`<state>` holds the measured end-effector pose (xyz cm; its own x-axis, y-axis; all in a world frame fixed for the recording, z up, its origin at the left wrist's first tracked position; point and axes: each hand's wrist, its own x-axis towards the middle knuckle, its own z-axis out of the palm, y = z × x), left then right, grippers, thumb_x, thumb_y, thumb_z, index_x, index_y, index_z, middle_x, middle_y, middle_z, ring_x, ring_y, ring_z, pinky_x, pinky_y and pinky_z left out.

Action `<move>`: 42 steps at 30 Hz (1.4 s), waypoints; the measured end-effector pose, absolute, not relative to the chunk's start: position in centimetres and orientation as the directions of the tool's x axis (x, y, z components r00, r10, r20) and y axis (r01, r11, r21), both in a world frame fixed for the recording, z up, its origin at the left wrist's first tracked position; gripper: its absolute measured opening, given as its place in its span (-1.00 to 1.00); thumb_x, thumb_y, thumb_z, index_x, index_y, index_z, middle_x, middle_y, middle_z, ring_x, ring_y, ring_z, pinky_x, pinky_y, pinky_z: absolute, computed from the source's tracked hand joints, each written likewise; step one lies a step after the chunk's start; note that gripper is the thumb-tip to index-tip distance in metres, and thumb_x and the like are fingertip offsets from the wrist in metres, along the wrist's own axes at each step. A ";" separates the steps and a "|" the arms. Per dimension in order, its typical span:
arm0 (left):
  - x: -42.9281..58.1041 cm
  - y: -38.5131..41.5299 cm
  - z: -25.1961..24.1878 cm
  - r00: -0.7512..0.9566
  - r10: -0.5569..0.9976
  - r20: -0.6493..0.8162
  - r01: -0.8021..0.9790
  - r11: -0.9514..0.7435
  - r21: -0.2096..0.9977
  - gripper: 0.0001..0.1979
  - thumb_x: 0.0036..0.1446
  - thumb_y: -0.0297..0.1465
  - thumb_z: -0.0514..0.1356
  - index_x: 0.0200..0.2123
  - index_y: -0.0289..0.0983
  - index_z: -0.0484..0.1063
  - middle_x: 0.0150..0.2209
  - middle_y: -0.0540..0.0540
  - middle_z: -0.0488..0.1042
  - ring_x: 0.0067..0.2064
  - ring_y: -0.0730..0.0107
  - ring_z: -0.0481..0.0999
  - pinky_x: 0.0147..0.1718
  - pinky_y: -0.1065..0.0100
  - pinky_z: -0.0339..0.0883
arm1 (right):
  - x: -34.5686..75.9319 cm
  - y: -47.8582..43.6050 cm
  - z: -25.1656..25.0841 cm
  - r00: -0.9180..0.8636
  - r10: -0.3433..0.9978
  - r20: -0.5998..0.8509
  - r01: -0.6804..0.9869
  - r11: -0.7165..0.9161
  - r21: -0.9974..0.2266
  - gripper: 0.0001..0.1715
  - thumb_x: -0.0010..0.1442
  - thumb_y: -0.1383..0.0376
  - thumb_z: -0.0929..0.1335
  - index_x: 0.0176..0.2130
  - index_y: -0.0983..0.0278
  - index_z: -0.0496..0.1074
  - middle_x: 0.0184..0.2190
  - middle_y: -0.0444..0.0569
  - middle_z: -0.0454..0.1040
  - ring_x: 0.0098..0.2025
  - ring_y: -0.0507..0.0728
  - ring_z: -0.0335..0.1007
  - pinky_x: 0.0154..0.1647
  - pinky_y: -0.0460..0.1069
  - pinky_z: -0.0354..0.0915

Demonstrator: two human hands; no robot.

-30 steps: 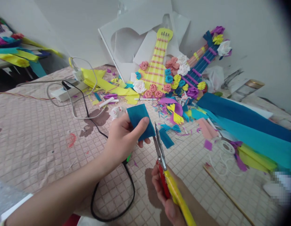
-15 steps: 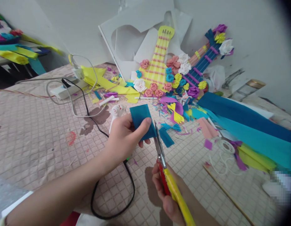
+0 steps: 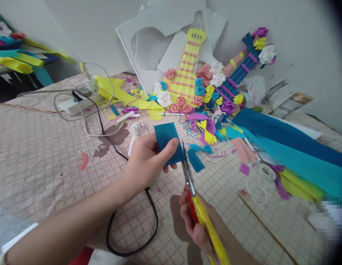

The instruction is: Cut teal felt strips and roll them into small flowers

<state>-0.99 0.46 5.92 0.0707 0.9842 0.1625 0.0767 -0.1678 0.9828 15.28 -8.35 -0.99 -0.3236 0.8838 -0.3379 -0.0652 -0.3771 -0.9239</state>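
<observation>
The checked surface [image 3: 55, 158] carries a long blue sheet [image 3: 273, 132] at right and, at the far side, an upright yellow guitar [image 3: 185, 75]. Nearer, the scissors [image 3: 191, 187] point far, gripped in the right hand [image 3: 200, 235], blades a little apart. The left hand [image 3: 149, 158] pinches the blue paper [image 3: 164, 138] just left of the blades; whether they touch cannot be told. A smaller blue scrap [image 3: 195, 162] lies to the right.
</observation>
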 end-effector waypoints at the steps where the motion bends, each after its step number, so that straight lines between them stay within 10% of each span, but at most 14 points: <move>1: -1.0 0.5 5.9 0.072 0.984 0.163 0.075 -0.168 0.983 -0.74 0.10 -0.35 0.17 -0.58 -0.33 0.34 -0.72 0.04 0.43 -0.74 0.60 0.35 -0.81 0.64 0.18 | 15.2 -8.4 -1.0 -0.322 0.883 -0.341 -0.066 -0.380 -0.923 -0.24 -0.23 -0.27 0.39 -0.21 0.16 0.26 -0.52 -0.18 0.16 -0.57 -0.04 -0.03 -0.68 -0.13 -0.10; 42: -1.1 0.4 5.9 0.080 0.986 0.149 0.160 -0.160 0.974 -0.64 0.14 -0.31 0.13 -0.66 -0.32 0.31 -0.77 0.07 0.34 -0.77 0.65 0.27 -0.84 0.66 0.11 | 16.0 -8.0 0.0 -0.488 0.768 -0.415 0.009 -0.471 -0.882 -0.22 -0.25 -0.27 0.39 -0.27 0.21 0.16 -0.56 -0.25 0.21 -0.65 -0.10 0.14 -0.70 -0.16 0.06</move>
<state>-1.12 0.40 5.88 0.0801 0.9857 0.1486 0.1603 -0.1599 0.9740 16.01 -7.98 0.02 -0.4877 0.7680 -0.4150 0.0087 -0.4711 -0.8820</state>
